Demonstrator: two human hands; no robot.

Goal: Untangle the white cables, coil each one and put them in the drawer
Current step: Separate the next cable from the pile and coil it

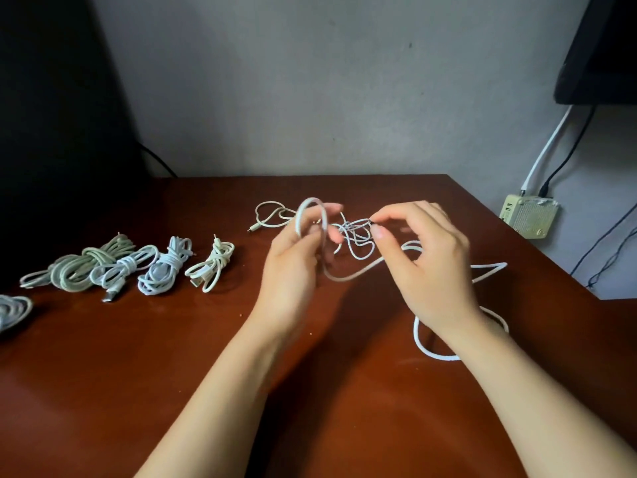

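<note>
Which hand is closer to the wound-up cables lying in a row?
Left. The left hand, gripping a loop of thick cable, is just right of the wound-up cables. The right hand, pinching the tangle, is farther right.

- Looks like a room in a home, set up as a plain desk corner.
- A reddish-brown wooden desk (103, 391) stands against a scuffed grey wall (310, 81).
- Beyond the desk's right edge, a small cream vented box (529, 215) sits against the wall, with a white lead (548, 146) and a black lead (568, 150) running to its top.
- A dark screen (603, 46) hangs above the far right corner.
</note>
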